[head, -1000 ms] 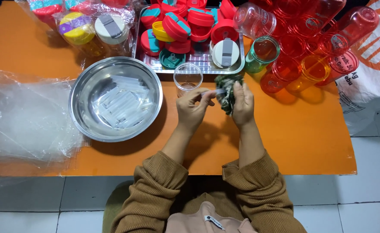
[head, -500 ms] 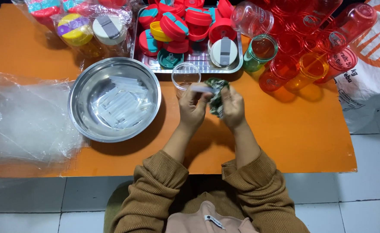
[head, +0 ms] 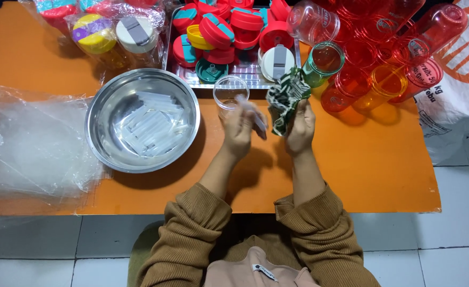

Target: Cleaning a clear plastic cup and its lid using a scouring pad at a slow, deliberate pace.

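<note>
I read this as the wiping stage of the bottle work: a small clear piece being cleaned with a cloth above the orange tabletop point(head: 362, 170). My left hand point(head: 239, 130) has its grip closed on a slim clear plastic piece point(head: 256, 118), which looks like a straw or tube, though it is too blurred to be sure. My right hand point(head: 301, 127) has its grip clamped on a crumpled green-and-white patterned cloth point(head: 286, 98), bunched up and standing at 12 o'clock from that hand. Cloth and clear piece sit just beside each other, nearly touching.

At 12 o'clock from the left hand stands a clear open bottle point(head: 230, 93), mouth up. At 9 o'clock lies a steel bowl point(head: 101, 106) holding more clear wrapped pieces. A metal tray point(head: 245, 79) of red, teal and yellow lids is at 12 o'clock, and red and orange bottles point(head: 383, 58) lie piled at 2 o'clock. Crumpled clear plastic film point(head: 27, 149) sits far at 9 o'clock.

In my judgement the next move calls for bringing cloth and piece together while holding the slippery piece firmly.
</note>
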